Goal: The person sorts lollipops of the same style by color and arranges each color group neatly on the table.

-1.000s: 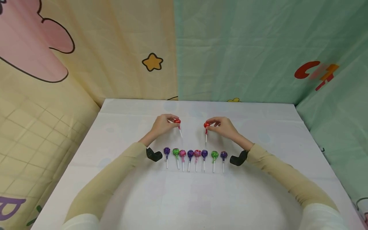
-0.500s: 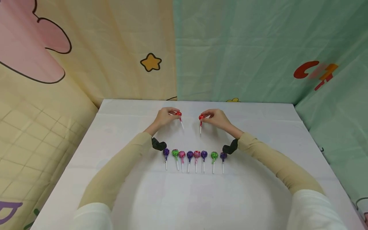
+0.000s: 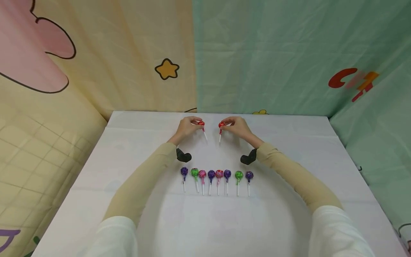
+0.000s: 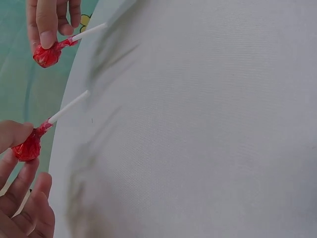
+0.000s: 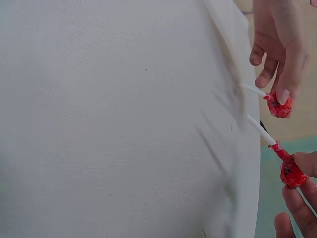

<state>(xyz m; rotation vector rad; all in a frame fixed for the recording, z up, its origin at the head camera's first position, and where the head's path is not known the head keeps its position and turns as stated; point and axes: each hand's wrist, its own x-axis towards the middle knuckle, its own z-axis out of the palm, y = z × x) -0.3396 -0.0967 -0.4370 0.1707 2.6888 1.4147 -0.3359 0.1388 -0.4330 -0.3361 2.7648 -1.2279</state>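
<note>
Near the table's far edge my left hand [image 3: 187, 126] pinches a red-wrapped lollipop [image 4: 28, 148] by its candy head, thumb on one side and fingers on the other. Opposite it, my right hand [image 3: 238, 127] pinches a second red-wrapped lollipop [image 5: 293, 174] the same way. Both white sticks point back toward me, and a small gap separates the two candies. In the left wrist view, shadows of the hands and sticks fall on the cloth beside them. Closer to me lies a row of several lollipops, among them a green one [image 3: 239, 175] and a pink one [image 3: 219, 173].
A white cloth covers the table [image 3: 205, 221]. Purple lollipops [image 3: 184, 171] also lie in the row, sticks toward me. Behind the table hangs a printed curtain [image 3: 273, 64], yellow on the left and green on the right. Black wrist mounts [image 3: 184, 156] stick out below both forearms.
Both hands have moved toward the far edge and closer together, carrying the red lollipops. The row on the table has stayed in place.
</note>
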